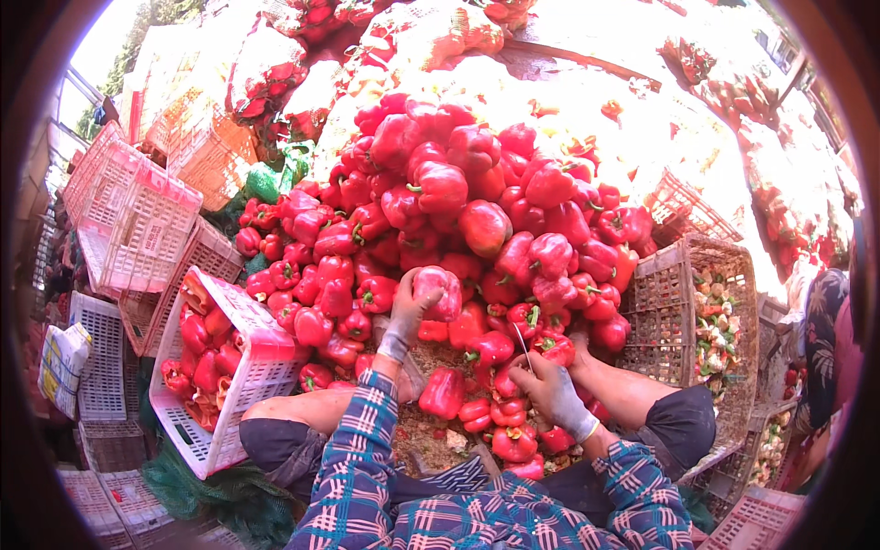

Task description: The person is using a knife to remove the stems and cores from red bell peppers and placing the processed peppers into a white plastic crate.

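My left hand (405,316) is closed around a red bell pepper (440,293), held up in front of the big heap of red peppers (431,188). In my right hand (550,394) is a knife (522,341), its thin blade pointing up and away from me. Both hands look greyish, as if thinly gloved. Between my legs lie several more peppers, among them a large red pepper (443,392) below my left hand. The knife's handle is hidden in my fingers.
A tilted white and pink crate (243,403) at my left holds cut red peppers. At my right, a worn crate (662,316) contains pale pepper cores (717,330). Stacked crates (137,215) stand far left; green netting (215,495) lies near left. Filled mesh sacks (426,37) are behind the heap.
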`<move>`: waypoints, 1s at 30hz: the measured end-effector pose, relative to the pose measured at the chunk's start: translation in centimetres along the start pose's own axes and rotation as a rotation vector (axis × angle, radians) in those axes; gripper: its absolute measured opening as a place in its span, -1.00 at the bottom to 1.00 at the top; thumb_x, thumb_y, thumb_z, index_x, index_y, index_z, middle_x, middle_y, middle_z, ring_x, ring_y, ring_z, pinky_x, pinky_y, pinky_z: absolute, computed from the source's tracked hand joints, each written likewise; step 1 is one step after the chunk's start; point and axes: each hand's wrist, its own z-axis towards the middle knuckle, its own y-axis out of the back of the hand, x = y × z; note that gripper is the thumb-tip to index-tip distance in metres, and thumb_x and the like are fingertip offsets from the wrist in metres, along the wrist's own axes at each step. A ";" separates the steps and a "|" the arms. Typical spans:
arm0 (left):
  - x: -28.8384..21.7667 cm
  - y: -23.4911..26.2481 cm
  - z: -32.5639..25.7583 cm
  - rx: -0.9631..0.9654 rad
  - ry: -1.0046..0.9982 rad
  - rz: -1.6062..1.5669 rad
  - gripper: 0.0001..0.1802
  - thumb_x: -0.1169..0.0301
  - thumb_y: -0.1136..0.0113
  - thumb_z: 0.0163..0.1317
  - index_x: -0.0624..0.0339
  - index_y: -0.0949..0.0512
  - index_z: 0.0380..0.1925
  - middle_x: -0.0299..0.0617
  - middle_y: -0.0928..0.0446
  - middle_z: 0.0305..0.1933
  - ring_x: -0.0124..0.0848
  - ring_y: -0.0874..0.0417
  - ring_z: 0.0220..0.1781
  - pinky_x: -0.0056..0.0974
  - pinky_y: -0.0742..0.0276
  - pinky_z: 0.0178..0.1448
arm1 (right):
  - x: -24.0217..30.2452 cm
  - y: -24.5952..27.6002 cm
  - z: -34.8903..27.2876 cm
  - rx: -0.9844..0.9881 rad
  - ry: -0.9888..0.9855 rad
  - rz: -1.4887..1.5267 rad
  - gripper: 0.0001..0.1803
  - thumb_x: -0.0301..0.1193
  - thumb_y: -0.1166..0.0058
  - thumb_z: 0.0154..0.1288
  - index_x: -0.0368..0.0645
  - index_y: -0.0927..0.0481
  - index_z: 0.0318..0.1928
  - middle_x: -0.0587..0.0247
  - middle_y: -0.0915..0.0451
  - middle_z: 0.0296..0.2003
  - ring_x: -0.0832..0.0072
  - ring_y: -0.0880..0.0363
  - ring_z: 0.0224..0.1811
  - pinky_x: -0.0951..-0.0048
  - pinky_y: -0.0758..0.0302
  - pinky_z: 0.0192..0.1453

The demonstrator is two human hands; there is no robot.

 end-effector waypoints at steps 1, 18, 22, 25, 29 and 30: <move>-0.8 -1.5 -1.3 0.012 -0.041 -0.005 -0.17 0.22 -0.47 0.08 0.23 -0.33 0.32 -0.08 -0.47 0.20 -0.30 -0.49 0.23 -0.20 -0.41 0.35 | 0.4 0.2 0.3 0.048 -0.098 0.198 -0.70 -0.20 -0.06 0.44 -0.20 -0.56 -0.10 0.16 -0.60 -0.48 0.48 -0.62 -0.51 0.41 -0.53 -0.42; -5.2 -12.1 -10.2 -0.062 -0.070 -0.301 -0.33 0.50 -0.28 0.14 0.26 -0.33 0.29 -0.09 -0.46 0.18 -0.32 -0.51 0.19 -0.22 -0.45 0.31 | 1.4 -6.1 -4.5 -0.038 -0.221 0.774 -0.69 -0.21 0.03 0.43 -0.20 -0.52 -0.31 0.31 -0.50 -0.57 0.53 -0.46 -0.67 0.49 -0.43 -0.59; -6.5 -11.7 -10.9 -0.128 0.152 -0.677 -0.51 0.31 -0.24 0.23 0.07 -0.41 0.16 -0.20 -0.49 0.07 -0.30 -0.61 0.02 -0.13 -0.69 0.01 | 1.2 -4.7 -8.2 0.073 -0.235 0.588 -0.71 -0.24 0.04 0.45 -0.22 -0.57 -0.25 0.30 -0.52 -0.59 0.55 -0.47 -0.67 0.49 -0.42 -0.58; -6.4 -10.7 -10.5 -0.060 0.109 -0.661 -0.47 0.26 -0.21 0.27 0.01 -0.34 0.23 -0.19 -0.48 0.09 -0.25 -0.61 0.09 -0.09 -0.72 -0.01 | -0.7 -4.2 -8.6 -0.347 -0.007 0.257 -0.67 -0.16 -0.09 0.43 -0.21 -0.63 -0.17 0.24 -0.65 -0.47 0.51 -0.62 -0.48 0.34 -0.54 -0.41; -7.6 -12.5 -14.3 0.284 -0.065 -0.605 -0.40 0.16 -0.18 0.36 0.10 -0.30 0.32 -0.19 -0.43 0.23 -0.28 -0.46 0.30 -0.08 -0.41 0.40 | 0.5 -0.3 -3.9 -0.641 0.377 -0.267 -0.32 -0.07 -0.25 0.28 -0.15 -0.41 0.28 0.01 -0.71 -0.17 0.16 -0.73 -0.15 0.18 -0.60 -0.09; -8.3 -12.9 -15.4 0.328 -0.044 -0.610 -0.38 0.10 -0.18 0.37 0.12 -0.29 0.33 -0.18 -0.42 0.24 -0.28 -0.44 0.32 -0.09 -0.36 0.43 | -0.1 -0.1 -3.6 -0.617 0.420 -0.219 -0.28 -0.06 -0.26 0.27 -0.15 -0.38 0.32 -0.02 -0.70 -0.15 0.14 -0.73 -0.14 0.18 -0.61 -0.07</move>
